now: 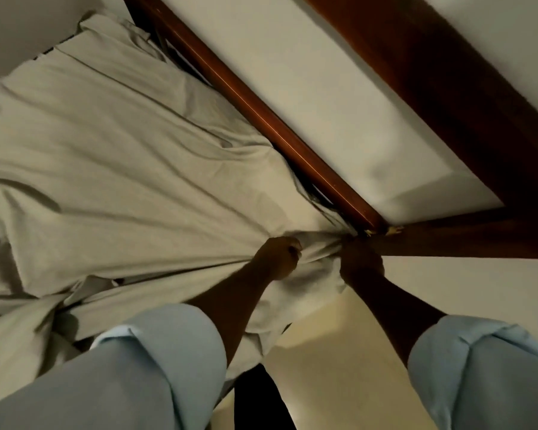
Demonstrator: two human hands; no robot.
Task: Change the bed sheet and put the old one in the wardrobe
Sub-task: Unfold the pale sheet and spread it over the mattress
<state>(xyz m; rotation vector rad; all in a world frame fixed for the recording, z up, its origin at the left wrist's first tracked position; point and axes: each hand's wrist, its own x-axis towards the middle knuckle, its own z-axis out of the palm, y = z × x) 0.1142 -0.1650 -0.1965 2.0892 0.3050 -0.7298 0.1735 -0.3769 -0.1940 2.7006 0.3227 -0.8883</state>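
A pale grey-beige bed sheet (112, 156) lies wrinkled over the bed and fills the left half of the view. Its folds run together toward the corner of the bed at the middle right. My left hand (280, 257) grips a bunch of the sheet just left of that corner. My right hand (361, 261) is curled around the sheet's edge right at the corner, beside the dark wooden headboard rail (261, 110); its fingers are in shadow. Both forearms come out of rolled light-blue sleeves.
The wooden headboard rail runs diagonally from the top centre to the corner, with a pale padded panel (308, 88) behind it. A light wall surface (479, 290) is on the right. A dark gap (255, 398) shows at the bottom between the bed and a pale surface.
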